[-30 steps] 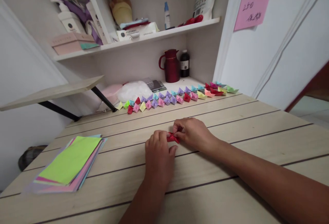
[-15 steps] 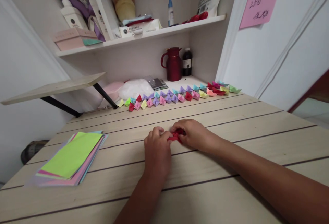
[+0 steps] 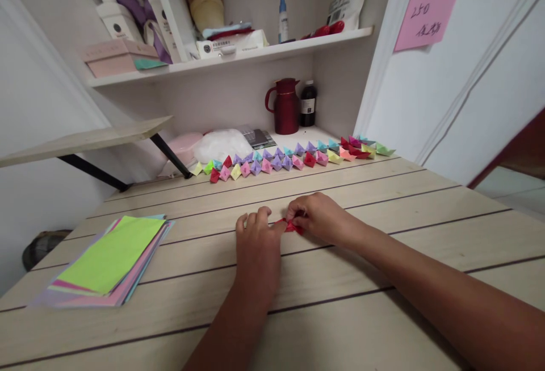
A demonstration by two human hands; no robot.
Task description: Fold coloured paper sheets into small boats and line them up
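Observation:
A small folded red paper piece (image 3: 291, 225) sits between both hands at the middle of the wooden table (image 3: 383, 308). My left hand (image 3: 256, 246) pinches its left end, fingers curled over it. My right hand (image 3: 320, 217) grips its right end with closed fingers, hiding most of the paper. A long row of small folded paper boats (image 3: 293, 159) in many colours lies along the table's far edge, beyond both hands. A stack of coloured paper sheets (image 3: 111, 259), lime green on top, rests at the left of the table.
Behind the boats stand a dark red jug (image 3: 285, 107), a dark bottle (image 3: 308, 104) and a white bag (image 3: 223, 145). A shelf (image 3: 238, 58) above holds bottles and boxes. A pink note (image 3: 428, 12) hangs on the right wall. A tilted wooden board (image 3: 85, 141) juts out at left.
Both hands have kept working the red paper in place; the left fingers have shifted slightly and the paper's left tip now shows. The view has tilted a little.

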